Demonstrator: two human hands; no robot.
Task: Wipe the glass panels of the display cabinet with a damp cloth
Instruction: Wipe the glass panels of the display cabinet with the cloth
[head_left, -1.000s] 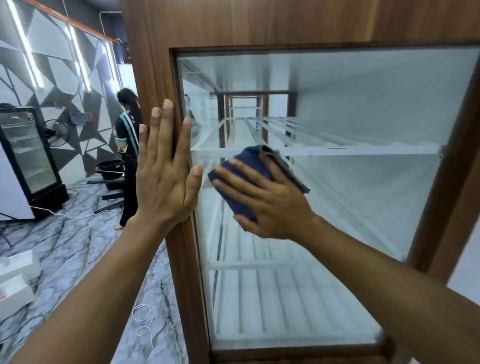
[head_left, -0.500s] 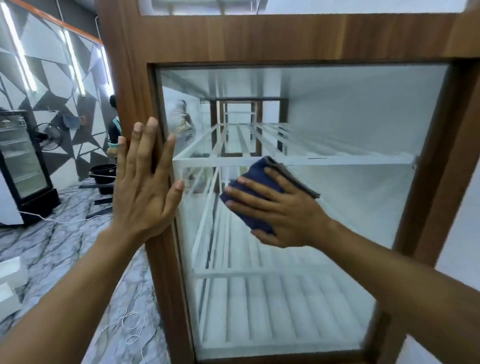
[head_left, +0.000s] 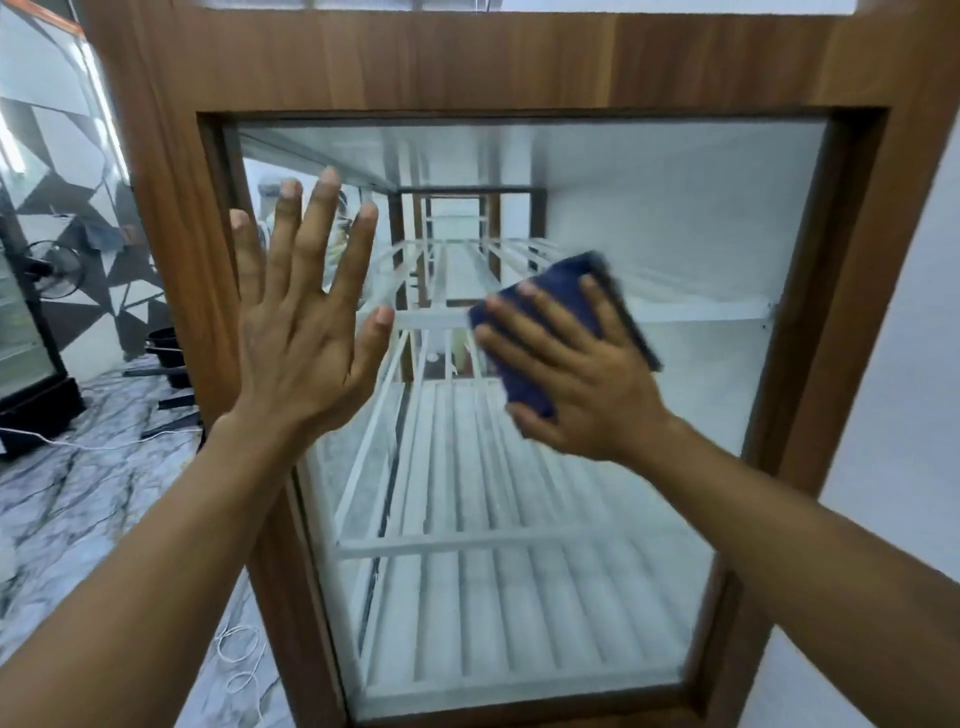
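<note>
The cloth (head_left: 558, 296) is dark blue and folded. It lies flat on the glass panel (head_left: 675, 218) of the cabinet (head_left: 467, 62), under the right hand (head_left: 582, 374). The fingers of that hand are straight and spread out. They push the cloth onto the glass. They do not curl round it. The fingers point up and to the left, and the cloth's top corner pokes out past them. The hand hides most of the cloth, so I cannot tell which side of it is the long one.

The left hand (head_left: 301, 332) is near the cloth, on its left side. Its fingers are wide apart and point up. It holds nothing. It looks flat on the glass by the left wood edge, but I cannot be sure it touches. Its thumb tip is close to the cloth's left corner, with a small gap between.

The glass panel is tall, so its long way runs up and down. The cloth sits in the upper half, a bit right of the middle, in front of a white shelf bar (head_left: 701, 312) inside. There is some glass above it and some to its right. There is a lot more glass below it, down to the bottom wood edge. I think the right hand has to slide the cloth down or sideways next, since it is the hand on the cloth.
</note>
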